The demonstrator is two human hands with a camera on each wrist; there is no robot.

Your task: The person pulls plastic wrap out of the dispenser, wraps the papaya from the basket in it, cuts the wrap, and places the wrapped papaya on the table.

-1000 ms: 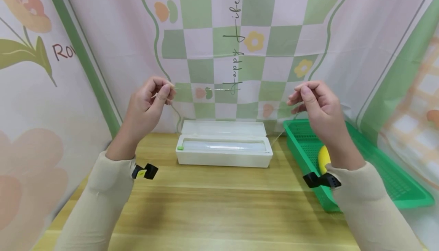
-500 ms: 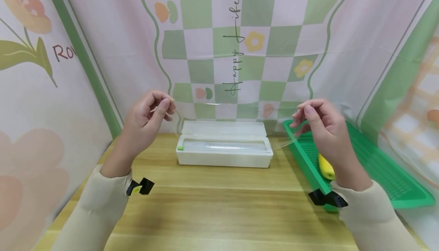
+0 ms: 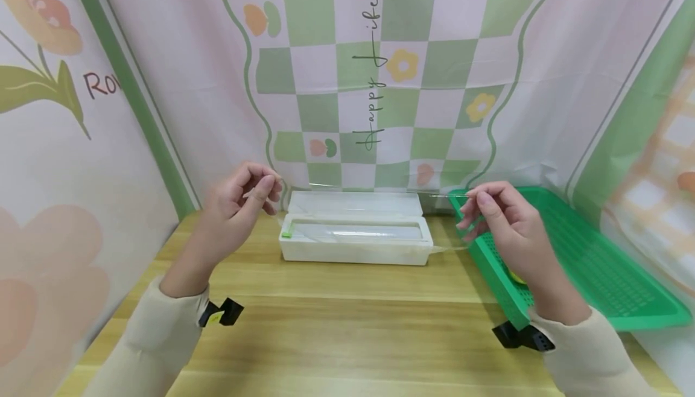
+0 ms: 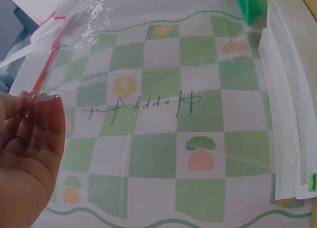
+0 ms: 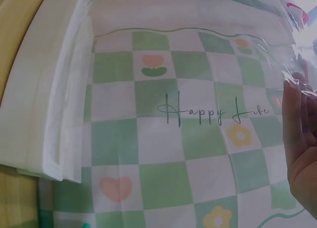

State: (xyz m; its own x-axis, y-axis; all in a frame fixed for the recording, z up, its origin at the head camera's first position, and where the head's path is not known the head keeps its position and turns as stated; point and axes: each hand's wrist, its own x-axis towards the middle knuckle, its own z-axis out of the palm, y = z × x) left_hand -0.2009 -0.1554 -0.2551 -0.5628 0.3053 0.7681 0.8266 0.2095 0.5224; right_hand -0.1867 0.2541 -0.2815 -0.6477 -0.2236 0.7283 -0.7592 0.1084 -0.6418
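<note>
A sheet of clear cling film point(image 4: 94, 82) is stretched between the two hands, its upper edge showing as a thin shiny line in the head view. My left hand point(image 3: 230, 222) pinches one corner between thumb and fingers. The other corner is pinched by my right hand point(image 3: 510, 225), level with the left and just over the green basket's near side. Between and below the hands sits a white cling film box point(image 3: 355, 253) with its lid point(image 3: 353, 204) tipped back, a roll point(image 3: 355, 231) inside. From the hands the film slopes down to the box front.
At the right stands a green plastic basket point(image 3: 624, 291); a yellow thing point(image 3: 517, 277) in it is mostly hidden by my right hand. The wooden table point(image 3: 347, 330) extends in front of the box. A patterned cloth point(image 3: 402, 23) hangs close behind.
Both hands have come down and slightly nearer, still pinching the film. The film's edge has dropped from well above the box to about its raised lid. Box and basket stay put.
</note>
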